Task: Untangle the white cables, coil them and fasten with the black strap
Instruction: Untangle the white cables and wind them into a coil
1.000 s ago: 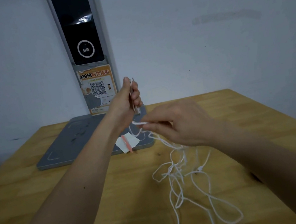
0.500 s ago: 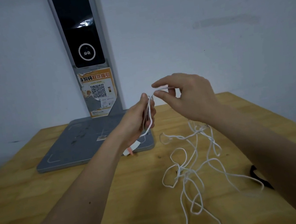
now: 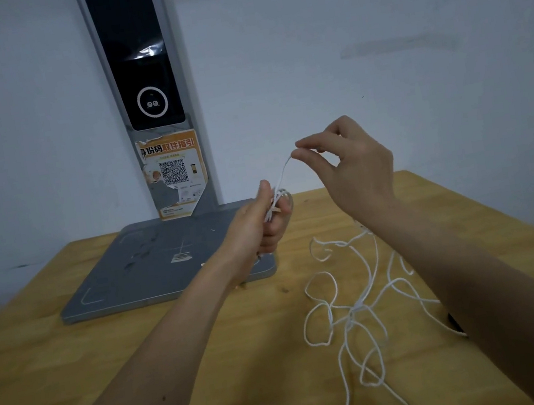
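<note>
Thin white cables [image 3: 354, 310] lie in a loose tangle on the wooden table [image 3: 74, 363], right of centre. My left hand [image 3: 262, 224] is closed around a few wound turns of cable above the grey base's near right corner. My right hand [image 3: 349, 162] is raised above and to the right of it, pinching a strand between thumb and forefinger; that strand runs taut down to my left hand. A small bit of the black strap [image 3: 454, 321] shows on the table, mostly hidden behind my right forearm.
A grey flat base [image 3: 150, 268] with a tall upright column [image 3: 145, 92] carrying a dark screen and an orange QR sticker stands at the back left against the white wall. The table's right edge runs diagonally at the far right.
My right hand has lifted from the table up past my left hand, carrying a strand up over it. The tangle has shifted right and spread. My left hand has dropped lower and turned.
</note>
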